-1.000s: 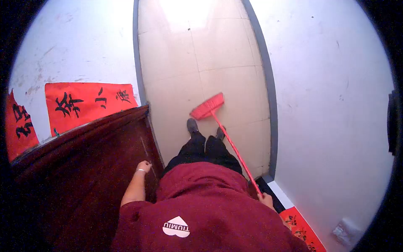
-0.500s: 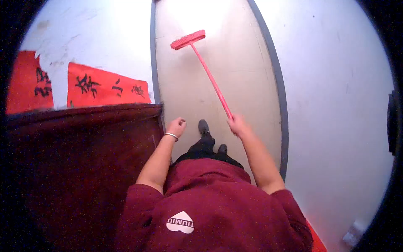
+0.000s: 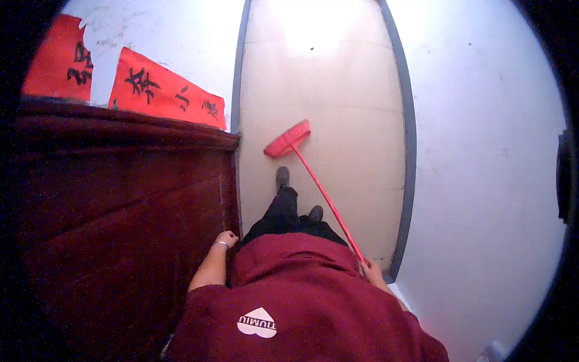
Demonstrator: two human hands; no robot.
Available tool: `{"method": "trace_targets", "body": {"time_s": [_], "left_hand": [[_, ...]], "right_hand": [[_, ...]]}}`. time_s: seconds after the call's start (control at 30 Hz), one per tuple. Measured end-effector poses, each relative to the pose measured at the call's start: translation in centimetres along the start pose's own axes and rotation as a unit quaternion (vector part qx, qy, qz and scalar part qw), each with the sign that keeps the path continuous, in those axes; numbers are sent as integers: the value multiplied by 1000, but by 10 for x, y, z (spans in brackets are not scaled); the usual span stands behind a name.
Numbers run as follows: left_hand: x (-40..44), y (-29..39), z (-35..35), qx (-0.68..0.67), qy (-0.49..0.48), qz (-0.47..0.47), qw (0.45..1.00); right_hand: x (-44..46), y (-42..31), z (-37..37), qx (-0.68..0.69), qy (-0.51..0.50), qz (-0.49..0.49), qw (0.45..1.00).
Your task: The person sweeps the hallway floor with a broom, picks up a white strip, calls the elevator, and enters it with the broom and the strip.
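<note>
A red broom (image 3: pixel 324 196) lies slantwise across the pale tiled floor (image 3: pixel 362 139) of a narrow passage, its broom head (image 3: pixel 287 140) just beyond the left shoe (image 3: pixel 282 175) and its handle running back, near and to the right. The right hand (image 3: pixel 371 270) is wrapped around the handle's near end, beside the hip. Half a second earlier, that arm was stretched forward and the broom head was well up the passage; now both have come back toward the body, which suggests the close end of a sweeping stroke.

The left hand (image 3: pixel 228 238), with a bracelet (image 3: pixel 223 244) at its wrist, has dropped from out in front to the person's side, near the edge of a dark red wooden panel (image 3: pixel 120 199). Its fingers look curled, though it is too small to tell whether they are fully closed; nothing shows in them, and the broom is left to one hand.

The left shoe is planted ahead of the right shoe (image 3: pixel 316 213), below black trousers and a maroon shirt (image 3: pixel 295 283) printed with a white heart (image 3: pixel 257 324). Farther up the floor, a small dark speck (image 3: pixel 312 49) sits beyond the broom. Grey skirting (image 3: pixel 408 108) edges the right wall (image 3: pixel 482 181); on the left, red paper (image 3: pixel 166 90) with black lettering hangs above the panel.
</note>
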State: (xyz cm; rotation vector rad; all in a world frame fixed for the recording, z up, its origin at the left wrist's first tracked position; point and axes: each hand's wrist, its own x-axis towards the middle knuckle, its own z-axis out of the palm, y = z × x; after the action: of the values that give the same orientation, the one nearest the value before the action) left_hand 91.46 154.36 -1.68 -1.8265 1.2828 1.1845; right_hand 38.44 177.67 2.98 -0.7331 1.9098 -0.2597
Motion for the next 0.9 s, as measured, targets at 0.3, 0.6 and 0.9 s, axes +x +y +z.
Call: {"method": "trace_targets", "body": {"time_s": [0.3, 0.6, 0.9], "left_hand": [[36, 69, -118, -100, 179, 247, 947], [27, 98, -167, -104, 187, 135, 968], [-75, 207, -162, -161, 299, 232, 912]], "right_hand": [[222, -307, 67, -13, 69, -105, 992], [236, -221, 21, 64, 148, -208, 965], [178, -194, -114, 256, -75, 72, 961]]}}
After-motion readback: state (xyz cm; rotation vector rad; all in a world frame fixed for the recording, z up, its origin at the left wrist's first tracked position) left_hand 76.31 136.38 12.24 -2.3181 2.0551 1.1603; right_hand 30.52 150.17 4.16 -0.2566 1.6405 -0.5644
